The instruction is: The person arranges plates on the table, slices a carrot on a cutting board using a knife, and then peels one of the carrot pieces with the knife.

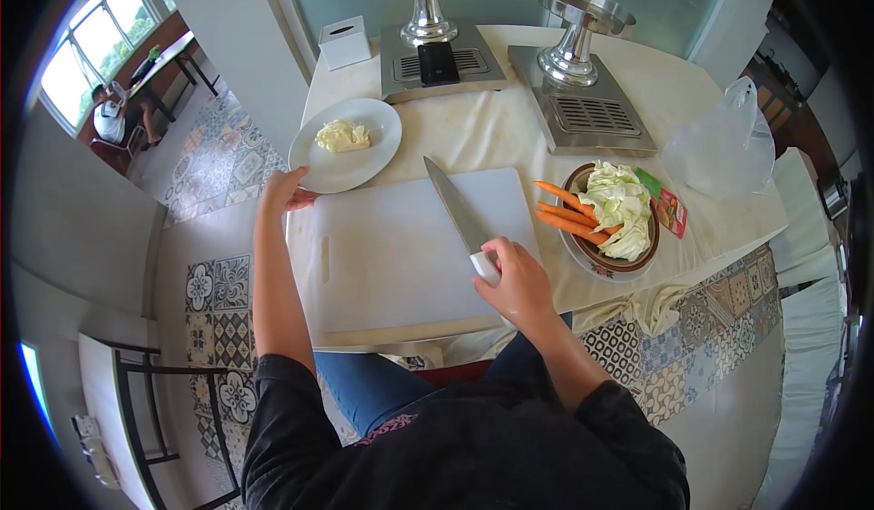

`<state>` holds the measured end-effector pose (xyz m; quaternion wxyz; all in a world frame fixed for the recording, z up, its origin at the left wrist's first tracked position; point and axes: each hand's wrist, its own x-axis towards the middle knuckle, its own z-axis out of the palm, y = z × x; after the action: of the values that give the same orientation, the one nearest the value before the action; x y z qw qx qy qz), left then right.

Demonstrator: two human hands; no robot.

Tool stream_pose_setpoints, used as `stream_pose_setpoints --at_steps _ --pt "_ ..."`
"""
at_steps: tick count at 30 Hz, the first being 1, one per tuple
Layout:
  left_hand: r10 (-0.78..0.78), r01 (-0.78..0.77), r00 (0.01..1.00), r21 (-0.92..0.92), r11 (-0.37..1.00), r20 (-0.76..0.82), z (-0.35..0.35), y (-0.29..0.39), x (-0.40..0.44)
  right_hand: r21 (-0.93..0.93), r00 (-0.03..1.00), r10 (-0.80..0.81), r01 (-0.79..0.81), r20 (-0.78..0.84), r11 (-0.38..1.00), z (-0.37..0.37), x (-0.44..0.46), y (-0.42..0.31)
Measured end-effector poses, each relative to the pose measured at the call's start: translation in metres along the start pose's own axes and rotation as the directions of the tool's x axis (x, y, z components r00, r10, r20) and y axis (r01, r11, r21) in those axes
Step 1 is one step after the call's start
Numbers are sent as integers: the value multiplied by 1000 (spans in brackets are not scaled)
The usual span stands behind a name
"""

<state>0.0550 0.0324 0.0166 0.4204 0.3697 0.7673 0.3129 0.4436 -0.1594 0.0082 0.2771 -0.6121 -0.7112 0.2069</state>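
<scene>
My right hand (517, 284) is wrapped round the white handle of a large knife (458, 208), whose blade points away over the right part of the white cutting board (414, 273). At the board's far left corner, my left hand (289, 190) grips the near-left rim of a white oval plate (375, 160). A pale piece of cabbage (342, 136) lies on that plate. To the right of the board, a brown-rimmed bowl (652, 248) holds cabbage leaves (619, 202) and several carrots (572, 219) that stick out to the left.
Two steel dispenser stands (428, 32) (583, 100) are at the back, with a black phone (438, 63) on the left one. A tissue box (345, 44) stands at back left. A plastic bag (724, 151) and a packet (672, 212) lie right. A person (111, 119) sits far left.
</scene>
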Motion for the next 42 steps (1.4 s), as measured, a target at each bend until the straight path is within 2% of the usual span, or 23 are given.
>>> stream_pose_setpoints --at_steps 2,4,5,7,8,9,11,12,14,15,18,21,24,27,31,34,36,38,41,42 --pt "103 -2 967 399 917 -232 -1 21 -8 36 999 -14 15 -32 999 3 -1 0" --pt "442 -204 862 628 751 -249 5 36 -7 78 996 -20 27 -85 997 4 -6 2" --pt "599 -288 772 723 628 -213 15 43 -5 86 990 -55 66 -126 994 4 -8 1" --pt "738 -612 672 611 502 66 26 47 29 77 971 -105 124 -216 989 1 -14 0" --pt "795 -752 575 509 420 193 32 48 51 95 973 -105 126 -205 987 -2 -19 2" --pt "850 -800 457 540 263 263 38 43 69 117 974 -107 132 -199 984 -4 -22 3" --pt "748 -804 541 496 328 385 45 50 70 174 964 -147 187 -221 967 -7 -30 9" --pt "687 -797 578 486 359 439 46 54 72 206 973 -122 163 -197 965 -12 -35 11" --pt "686 -805 579 441 396 441 45 55 88 286 987 -82 119 -139 951 -22 -44 12" --pt "680 -803 587 420 423 438 48 55 85 289 984 -76 120 -162 950 -25 -48 15" --pt "760 -809 565 400 431 322 53 53 70 306 975 -67 131 -212 943 -31 -55 23" --pt "844 -798 526 407 444 111 62 71 8 317 963 -67 151 -262 936 -35 -55 28" --pt "826 -820 562 159 550 42 69 84 -57 324 941 -76 187 -328 927 -37 -49 32" --pt "841 -841 513 -95 532 173 77 91 -107 324 908 -82 229 -410 918 -46 -43 34" --pt "835 -843 453 -156 515 312 92 101 -144 329 878 -50 231 -476 916 -65 -42 32" --pt "729 -717 570 -203 667 380 105 98 -155 338 872 -27 219 -490 915 -66 -42 37" --pt "569 -399 700 -424 813 431 119 90 -178 348 873 -15 210 -487 913 -64 -43 40" --pt "474 -121 659 -540 833 584 129 72 -187 361 885 -26 216 -464 907 -64 -41 42" --pt "439 200 538 -614 763 720 138 45 -198 373 906 -45 218 -420 902 -62 -36 37" --pt "461 260 508 -640 723 727 137 40 -201 375 913 -53 219 -405 901 -63 -33 34"
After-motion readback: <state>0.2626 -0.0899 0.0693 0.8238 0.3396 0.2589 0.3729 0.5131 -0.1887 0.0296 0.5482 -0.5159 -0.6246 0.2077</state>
